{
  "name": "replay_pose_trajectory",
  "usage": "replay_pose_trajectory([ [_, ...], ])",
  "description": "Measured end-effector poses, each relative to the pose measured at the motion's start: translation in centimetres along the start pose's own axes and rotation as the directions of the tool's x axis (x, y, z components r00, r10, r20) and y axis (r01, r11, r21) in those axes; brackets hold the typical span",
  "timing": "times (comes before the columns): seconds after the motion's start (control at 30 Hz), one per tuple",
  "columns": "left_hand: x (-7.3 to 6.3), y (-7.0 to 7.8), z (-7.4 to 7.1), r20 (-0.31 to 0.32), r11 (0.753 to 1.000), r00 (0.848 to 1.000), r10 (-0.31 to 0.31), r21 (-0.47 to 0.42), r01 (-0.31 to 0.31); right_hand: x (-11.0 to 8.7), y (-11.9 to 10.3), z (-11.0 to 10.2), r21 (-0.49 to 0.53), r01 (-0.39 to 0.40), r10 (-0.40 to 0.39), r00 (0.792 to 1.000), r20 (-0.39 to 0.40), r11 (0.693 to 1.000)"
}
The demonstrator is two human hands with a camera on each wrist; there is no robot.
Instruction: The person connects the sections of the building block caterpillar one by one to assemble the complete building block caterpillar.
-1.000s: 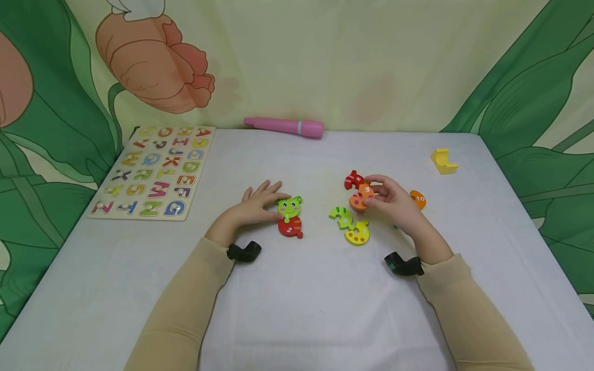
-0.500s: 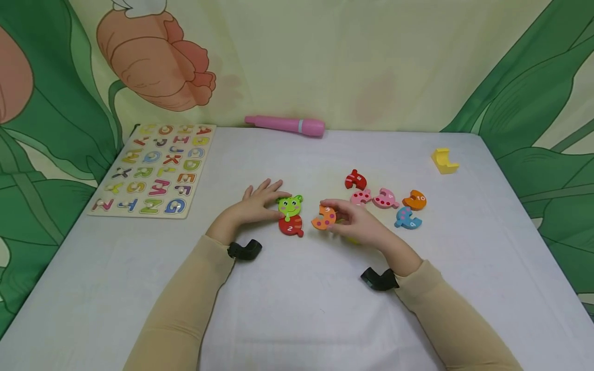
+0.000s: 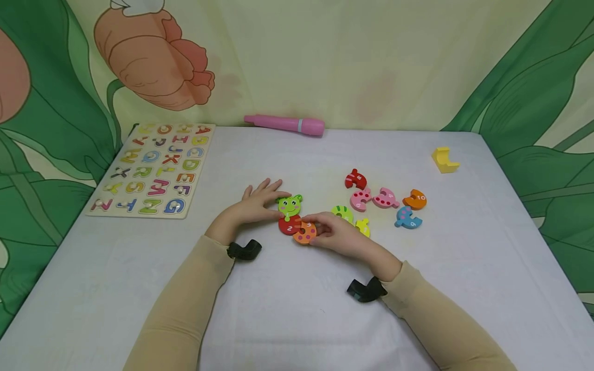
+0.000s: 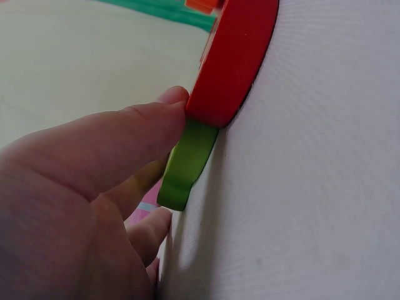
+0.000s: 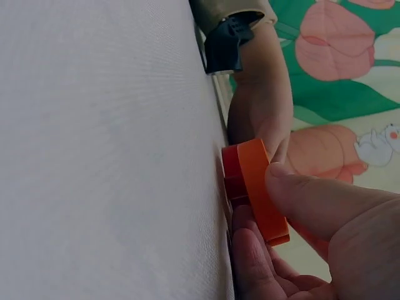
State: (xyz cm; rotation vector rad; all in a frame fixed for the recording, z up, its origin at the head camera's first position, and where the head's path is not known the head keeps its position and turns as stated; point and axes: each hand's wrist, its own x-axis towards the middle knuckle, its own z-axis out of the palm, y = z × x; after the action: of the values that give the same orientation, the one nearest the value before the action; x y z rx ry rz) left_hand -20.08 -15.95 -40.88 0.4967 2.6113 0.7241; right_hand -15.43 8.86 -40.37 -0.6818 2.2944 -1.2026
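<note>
My left hand [image 3: 252, 205] pinches the green puzzle piece with an animal face [image 3: 290, 205] between thumb and fingers. Its thumb also lies right at the edge of the red puzzle piece numbered 2 [image 3: 289, 225], which joins the green one below. In the left wrist view both pieces, green [image 4: 190, 159] and red [image 4: 234, 62], show edge-on against the white cloth. My right hand [image 3: 341, 233] pinches the orange puzzle piece with purple dots [image 3: 304, 234], which overlaps the red piece's lower right. The right wrist view shows thumb and fingers on the orange piece [image 5: 259, 187].
Right of my right hand lie green [image 3: 342, 212], yellow [image 3: 363, 227], red [image 3: 355, 179], pink [image 3: 385, 198], orange [image 3: 415, 199] and blue [image 3: 408, 218] pieces. A letter board [image 3: 150, 172] lies far left, a pink pen-like stick [image 3: 285, 125] at the back, a yellow block [image 3: 444, 160] back right.
My right hand has carried the orange dotted piece from the loose group leftward and down to the red piece. My left hand has stayed on the green piece.
</note>
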Motion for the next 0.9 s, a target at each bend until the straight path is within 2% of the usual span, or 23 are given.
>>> replay_pose_trajectory([
  [0.37,-0.03,-0.01,0.01,0.002,1.0,1.0,-0.004,0.006,0.004,-0.13,-0.33,0.64,-0.078,0.014,-0.018,0.998,-0.056,0.997],
  [0.73,0.0,0.0,0.04,-0.001,1.0,1.0,-0.006,0.005,0.006,0.01,-0.06,0.92,-0.187,0.011,-0.025,0.997,-0.074,0.982],
  [0.9,0.13,0.11,0.02,0.004,1.0,1.0,-0.009,0.012,0.009,-0.38,-0.46,0.37,-0.184,0.026,-0.039,0.997,-0.067,0.983],
])
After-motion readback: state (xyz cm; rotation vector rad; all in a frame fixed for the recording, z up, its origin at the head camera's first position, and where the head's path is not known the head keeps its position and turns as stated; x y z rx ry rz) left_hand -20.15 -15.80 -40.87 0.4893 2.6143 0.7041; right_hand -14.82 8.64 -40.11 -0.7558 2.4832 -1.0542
